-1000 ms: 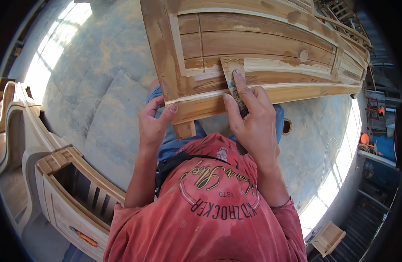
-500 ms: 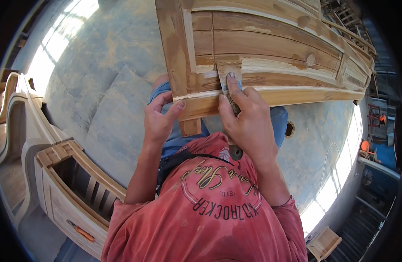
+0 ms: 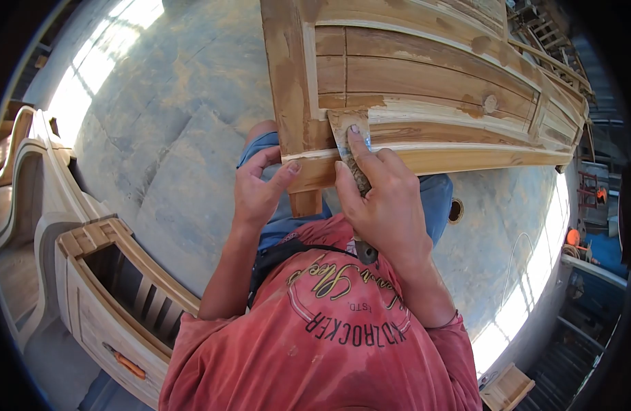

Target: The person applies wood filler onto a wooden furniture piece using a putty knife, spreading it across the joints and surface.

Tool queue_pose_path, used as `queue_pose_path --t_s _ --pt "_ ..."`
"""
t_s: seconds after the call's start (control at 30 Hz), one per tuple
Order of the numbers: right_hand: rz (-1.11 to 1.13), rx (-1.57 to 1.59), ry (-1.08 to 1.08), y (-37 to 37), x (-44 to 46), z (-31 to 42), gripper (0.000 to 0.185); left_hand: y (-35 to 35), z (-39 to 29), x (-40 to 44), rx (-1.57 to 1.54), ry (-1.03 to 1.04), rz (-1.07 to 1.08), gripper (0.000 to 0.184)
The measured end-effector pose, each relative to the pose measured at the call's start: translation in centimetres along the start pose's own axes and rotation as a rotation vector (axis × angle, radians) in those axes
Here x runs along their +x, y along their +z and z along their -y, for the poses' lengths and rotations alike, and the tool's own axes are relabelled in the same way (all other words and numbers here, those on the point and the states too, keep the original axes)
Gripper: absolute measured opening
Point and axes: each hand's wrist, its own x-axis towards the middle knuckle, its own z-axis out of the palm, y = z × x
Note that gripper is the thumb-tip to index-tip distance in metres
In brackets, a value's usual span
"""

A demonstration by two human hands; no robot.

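Observation:
A panelled wooden furniture piece lies across my knees, with brown filler smeared along its joints and grooves. My right hand grips a putty knife, index finger pressed along its filler-stained blade. The blade rests on the panel's lower moulding near the left corner post. At that corner, my left hand holds the frame's edge, thumb on the near face and fingers behind it. A short wooden leg sticks out below the corner, between my hands.
To the left stands a wooden cabinet-like frame with an orange-handled tool on its side. Curved wooden parts are beyond it. A small wooden box sits at lower right. Orange-coloured items lie by the right wall.
The putty knife has moved slightly left and down along the moulding toward the corner post. The furniture piece has shifted a little to the right in view, my left hand with it.

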Motion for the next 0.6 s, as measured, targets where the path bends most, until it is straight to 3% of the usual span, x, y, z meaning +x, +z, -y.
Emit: queue_pose_path --t_s 0.27,0.4,0.57,0.6 --pt "0.001 -0.103 -0.031 1.4 0.3 -0.1 0.037 -0.1 0.3 -0.2 -0.005 -0.024 0.017 0.036" --pt "0.098 0.044 -0.031 -1.5 -0.5 -0.9 0.038 -0.2 0.4 -0.1 0.019 -0.026 0.009 0.034" --pt "-0.242 0.168 -0.045 -2.4 -1.9 -4.8 0.037 -0.2 0.1 -0.2 0.022 -0.056 -0.004 0.033" --pt "-0.239 0.353 0.202 -3.7 -2.5 -5.3 0.041 -0.2 0.1 -0.2 0.034 -0.05 -0.011 0.032"
